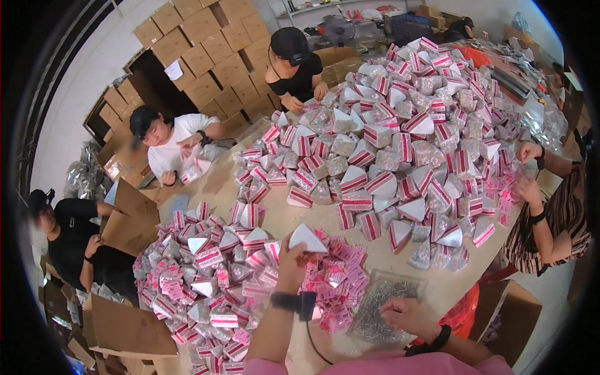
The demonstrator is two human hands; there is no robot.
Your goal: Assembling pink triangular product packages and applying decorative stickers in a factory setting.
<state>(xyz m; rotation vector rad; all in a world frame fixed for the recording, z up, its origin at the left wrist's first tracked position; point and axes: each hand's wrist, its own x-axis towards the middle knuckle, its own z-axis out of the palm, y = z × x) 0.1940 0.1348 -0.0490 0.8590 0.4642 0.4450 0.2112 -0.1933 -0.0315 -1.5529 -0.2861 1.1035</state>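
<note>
My left hand point(292, 261) is closed around a cake-slice-shaped wedge point(307, 239), its white triangular face turned up. Just below that hand lies a pile of pink printed cards point(337, 275). My right hand point(409, 317) is held over the edge of a shallow clear tray point(400, 279) of small silvery metal pieces point(382, 306). Its fingers are curled together; whatever they pinch is too small to make out. A heap of pink-and-white wedges point(215, 284) covers the table to the left of my left hand.
A much larger heap of wedges point(400, 150) fills the table's far side. Several people work around the table point(287, 219). Open cardboard boxes point(128, 328) stand at the left, another box point(509, 319) and a red plastic bag point(459, 319) at the right. Stacked cartons point(206, 53) line the wall.
</note>
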